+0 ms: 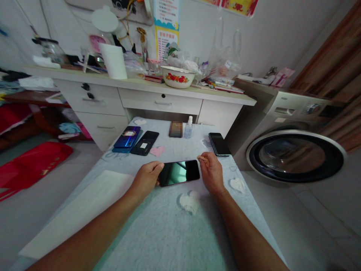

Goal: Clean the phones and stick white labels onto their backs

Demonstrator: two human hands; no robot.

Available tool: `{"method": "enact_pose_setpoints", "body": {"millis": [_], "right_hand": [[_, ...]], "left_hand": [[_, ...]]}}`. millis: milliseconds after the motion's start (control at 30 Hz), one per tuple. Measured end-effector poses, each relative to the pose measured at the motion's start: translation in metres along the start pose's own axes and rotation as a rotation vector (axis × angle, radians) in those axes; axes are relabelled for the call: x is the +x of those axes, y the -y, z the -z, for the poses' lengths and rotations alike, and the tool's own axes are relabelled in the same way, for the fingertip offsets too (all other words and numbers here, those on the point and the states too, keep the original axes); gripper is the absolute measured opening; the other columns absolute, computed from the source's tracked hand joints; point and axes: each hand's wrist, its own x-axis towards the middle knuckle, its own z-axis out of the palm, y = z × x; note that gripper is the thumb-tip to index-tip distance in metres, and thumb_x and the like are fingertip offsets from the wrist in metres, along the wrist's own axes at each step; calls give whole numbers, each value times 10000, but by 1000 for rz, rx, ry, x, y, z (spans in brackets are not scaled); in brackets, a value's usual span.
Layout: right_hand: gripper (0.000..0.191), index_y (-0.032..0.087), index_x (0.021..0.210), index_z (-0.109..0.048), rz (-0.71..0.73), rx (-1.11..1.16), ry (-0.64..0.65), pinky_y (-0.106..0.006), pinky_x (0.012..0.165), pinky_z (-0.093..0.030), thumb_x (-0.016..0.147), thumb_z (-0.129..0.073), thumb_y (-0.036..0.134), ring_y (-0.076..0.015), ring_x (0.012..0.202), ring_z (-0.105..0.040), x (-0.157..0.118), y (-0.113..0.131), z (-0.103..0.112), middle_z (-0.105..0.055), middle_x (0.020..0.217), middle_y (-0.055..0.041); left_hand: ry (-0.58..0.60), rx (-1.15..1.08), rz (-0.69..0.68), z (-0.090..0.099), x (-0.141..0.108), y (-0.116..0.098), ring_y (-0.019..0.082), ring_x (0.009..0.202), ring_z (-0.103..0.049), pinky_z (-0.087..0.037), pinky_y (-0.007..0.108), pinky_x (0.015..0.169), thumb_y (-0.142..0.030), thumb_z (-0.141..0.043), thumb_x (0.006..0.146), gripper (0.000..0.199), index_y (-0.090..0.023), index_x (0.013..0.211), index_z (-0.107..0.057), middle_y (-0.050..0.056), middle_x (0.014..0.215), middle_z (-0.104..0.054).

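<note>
A black smartphone [180, 172] is held level above the patterned tablecloth [158, 233], its glossy screen up and reflecting green light. Closed on its left end is my left hand [147, 177], thumb along the edge. Just off the phone's right end, my right hand [212, 171] is closed in a pinch. Something small and tan [203, 159] shows at its fingertips; its kind is unclear. Beyond the right hand lies a dark phone [219, 144]. At the far left rest a blue phone [127, 137] and a black phone [145, 143], backs up.
Toward the table's far end stand a clear spray bottle [188, 128] and a small blurred brown item [176, 129]. A white sheet [81, 210] lies along the left side. Behind is a white desk [163, 101] with a flowered enamel bowl [178, 77]; a washing machine [296, 156] stands right.
</note>
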Motion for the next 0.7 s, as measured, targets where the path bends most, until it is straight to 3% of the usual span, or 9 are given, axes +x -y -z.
{"method": "enact_pose_setpoints", "body": {"millis": [133,267,433,700], "right_hand": [[92,209,869,-559,22,42,35,-280,765,-415,895,-471,215,-169,836,-552,1,0,0,-573,858,-26],[63,202,844,-562,-30,55,92,-274,749,-410,844,-503,180,-166,815,-552,0,0,-1,-580,842,-20],[70,199,822,-578,-94,58,166,-275,731,-407,824,-509,188,-168,799,-557,-2,2,1,-590,824,-17],[124,196,867,-617,-38,52,219,-288,772,-416,880,-497,223,-169,842,-562,-1,0,-1,-598,877,-34]], "left_hand": [[-15,154,-79,3,2,3,146,492,-513,-383,241,461,-438,-452,842,296,-202,692,-546,-44,552,-497],[-65,360,-247,7,2,7,178,704,-595,-431,268,637,-343,-435,856,208,-208,812,-586,-7,727,-619],[-8,559,-286,5,2,11,189,802,-600,-434,287,721,-244,-412,866,179,-206,888,-585,25,842,-639],[8,793,-316,1,-6,2,191,861,-587,-440,306,797,-180,-417,872,220,-187,941,-626,58,931,-563]]}}
